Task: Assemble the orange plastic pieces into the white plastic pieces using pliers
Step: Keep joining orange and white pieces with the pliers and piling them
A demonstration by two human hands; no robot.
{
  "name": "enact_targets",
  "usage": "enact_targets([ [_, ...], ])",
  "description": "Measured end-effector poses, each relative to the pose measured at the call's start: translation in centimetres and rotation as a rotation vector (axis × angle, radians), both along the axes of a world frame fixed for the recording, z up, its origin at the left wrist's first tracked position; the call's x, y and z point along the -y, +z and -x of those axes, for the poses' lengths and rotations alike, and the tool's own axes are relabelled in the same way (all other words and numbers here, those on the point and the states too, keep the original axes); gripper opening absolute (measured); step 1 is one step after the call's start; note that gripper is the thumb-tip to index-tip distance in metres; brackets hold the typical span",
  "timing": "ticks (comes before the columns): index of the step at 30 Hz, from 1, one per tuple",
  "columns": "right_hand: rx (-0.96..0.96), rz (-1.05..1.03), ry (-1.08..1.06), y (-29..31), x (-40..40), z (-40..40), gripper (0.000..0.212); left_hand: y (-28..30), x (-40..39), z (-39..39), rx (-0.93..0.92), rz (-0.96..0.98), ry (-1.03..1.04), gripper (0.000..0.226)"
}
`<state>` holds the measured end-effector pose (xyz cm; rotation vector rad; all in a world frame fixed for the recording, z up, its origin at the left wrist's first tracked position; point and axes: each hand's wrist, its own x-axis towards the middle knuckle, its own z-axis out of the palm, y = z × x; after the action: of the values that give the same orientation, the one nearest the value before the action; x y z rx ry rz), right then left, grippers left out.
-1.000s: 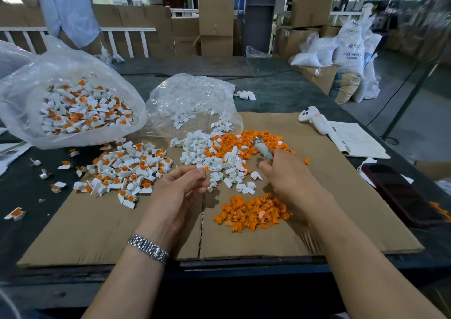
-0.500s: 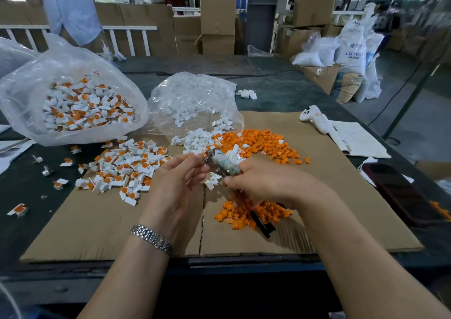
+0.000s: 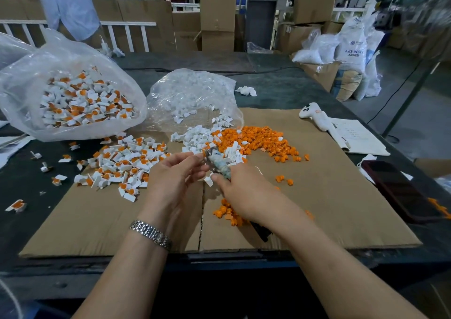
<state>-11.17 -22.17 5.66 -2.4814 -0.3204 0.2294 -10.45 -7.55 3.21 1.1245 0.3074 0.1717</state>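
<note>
- Head view, centre of the frame: the right hand grips the pliers, fingers curled round the handles; the tool's nose points up-left toward the left hand.
- The left hand's fingers are bent with the tips together at the pliers' nose; what they pinch cannot be told.
- Loose orange pieces lie right of centre on the cardboard sheet, touching the white pieces.
- A smaller orange heap sits under the right wrist.
- Assembled pieces are heaped at left of centre, below the clear bag in the upper left.
</note>
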Motion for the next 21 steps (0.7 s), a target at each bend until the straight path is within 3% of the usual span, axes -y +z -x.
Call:
enact_targets([
  [5, -0.081, -0.044, 0.063, 0.6, 1.3, -0.3, 0.043, -0.3, -0.4, -0.1, -0.004, -0.049, -0.001, 0.009],
  [8, -0.133, -0.061, 0.035, 1.3, 3.3, -1.3, 0.047, -0.7, -1.4, -0.1, -0.033, -0.180, 0.062, 0.008],
  [11, -0.029, 0.097, -0.104, 0.8, 5.4, -3.1, 0.042, -1.3, -2.7, -0.3, -0.109, -0.369, 0.214, 0.011],
  [15, 0.067, 0.412, -0.267, -1.0, 7.5, -5.0, 0.050, -1.9, -2.9, -0.4, -0.097, -0.659, 0.400, 0.039],
  [21, 0.174, 0.618, -0.318, -3.4, 8.1, -6.0, 0.071, -2.6, 0.3, -1.1, 0.007, -1.137, 0.025, 0.009],
])
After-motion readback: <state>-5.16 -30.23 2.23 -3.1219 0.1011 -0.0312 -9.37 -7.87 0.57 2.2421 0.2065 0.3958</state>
